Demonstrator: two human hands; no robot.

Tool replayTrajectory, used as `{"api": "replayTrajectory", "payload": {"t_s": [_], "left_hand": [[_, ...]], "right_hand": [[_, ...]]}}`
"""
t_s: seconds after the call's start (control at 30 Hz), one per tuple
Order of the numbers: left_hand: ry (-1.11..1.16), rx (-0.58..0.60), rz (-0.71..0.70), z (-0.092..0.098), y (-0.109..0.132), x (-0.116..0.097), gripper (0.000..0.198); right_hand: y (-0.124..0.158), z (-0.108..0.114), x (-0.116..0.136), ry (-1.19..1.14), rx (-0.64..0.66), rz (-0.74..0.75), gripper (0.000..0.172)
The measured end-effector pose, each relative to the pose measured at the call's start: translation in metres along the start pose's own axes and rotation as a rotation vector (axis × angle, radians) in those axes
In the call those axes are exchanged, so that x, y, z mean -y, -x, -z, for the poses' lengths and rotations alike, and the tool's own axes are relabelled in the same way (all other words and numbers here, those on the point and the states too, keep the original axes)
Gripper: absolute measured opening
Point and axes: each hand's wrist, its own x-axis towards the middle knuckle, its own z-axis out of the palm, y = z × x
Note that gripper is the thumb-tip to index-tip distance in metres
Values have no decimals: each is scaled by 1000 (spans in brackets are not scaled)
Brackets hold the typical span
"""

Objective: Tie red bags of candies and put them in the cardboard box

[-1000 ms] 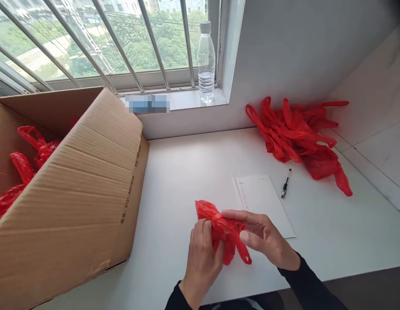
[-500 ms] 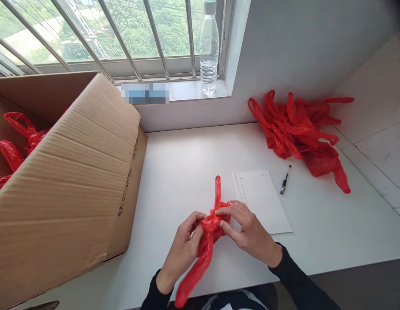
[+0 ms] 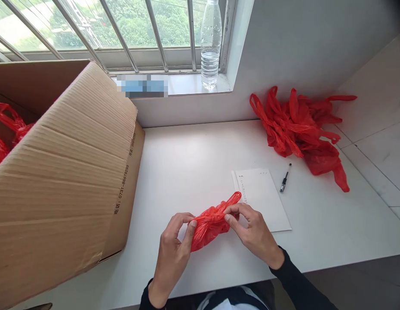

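Note:
A red plastic bag [image 3: 209, 228], bunched up with a gathered twist across its middle, is held just above the white table near its front edge. My left hand [image 3: 176, 249] pinches the bag's left end between thumb and fingers. On the right side, my right hand [image 3: 251, 228] grips the bag with thumb and fingertips. One loop-like handle end points up and to the right, past my right fingers. Whether a knot is tied in the gathered part, I cannot tell.
An open cardboard box [image 3: 67, 181] with red bags [image 3: 13, 122] inside stands at left. A heap of red plastic bags [image 3: 296, 125] lies at the back right. A white notepad [image 3: 264, 202] and a pen [image 3: 285, 178] lie nearby. A water bottle [image 3: 210, 47] stands on the windowsill.
My left hand has moved slightly left, drawing the bag's hanging lower strip up to the left. The upright handle end now slants right. The view has shifted slightly.

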Motion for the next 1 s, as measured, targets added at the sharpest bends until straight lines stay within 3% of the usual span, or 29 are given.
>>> {"api": "replayTrajectory", "payload": {"t_s": [0.33, 0.5, 0.57, 0.67, 0.77, 0.9, 1.0], "left_hand": [[-42, -187, 92, 13, -7, 14, 31], [-59, -147, -28, 10, 0, 6, 32], [-115, -73, -132, 4, 3, 1, 35], [-212, 38, -260, -5, 3, -1, 18], [-216, 64, -293, -9, 1, 0, 10], [-204, 97, -330, -7, 1, 1, 9], [-185, 93, -338, -5, 3, -1, 9]], "right_hand": [[-2, 5, -2, 10, -42, -57, 16], [-7, 9, 6, 120, 12, 3, 9], [-7, 6, 10, 135, 4, 37, 8], [-6, -3, 15, 146, 30, 71, 13], [-5, -10, 14, 170, 90, 108, 18], [-4, -10, 12, 168, 134, 110, 4], [-4, -6, 12, 156, 159, 99, 14]]}}
